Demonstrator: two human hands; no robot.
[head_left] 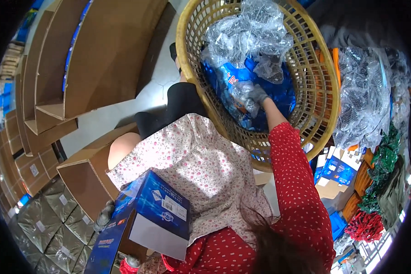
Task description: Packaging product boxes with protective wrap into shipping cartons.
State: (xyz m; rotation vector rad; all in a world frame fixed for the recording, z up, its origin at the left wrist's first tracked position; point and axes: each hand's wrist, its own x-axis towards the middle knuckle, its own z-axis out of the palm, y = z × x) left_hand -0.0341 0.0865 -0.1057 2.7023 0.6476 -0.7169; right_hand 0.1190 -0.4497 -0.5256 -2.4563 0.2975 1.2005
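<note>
My right hand (259,95), in a grey glove, reaches into a yellow plastic basket (326,50). Its fingers are closed around a clear plastic bundle (245,93); what the wrap contains is unclear. Beneath it lie glossy blue printed bags (285,86), and crumpled bubble wrap (246,39) is heaped at the basket's far end. A blue and white cardboard box (171,205) with its flap open leans on my lap. Grey-gloved fingers of my left hand (106,215) grip the box's left edge; the box hides part of that arm.
Large open brown cartons (107,50) stand at the left, another carton (84,182) beside my knee. Olive wrapped packs (45,219) are stacked at lower left. More bubble wrap (363,96), green tinsel (388,150) and a red tinsel bunch (365,226) lie at the right.
</note>
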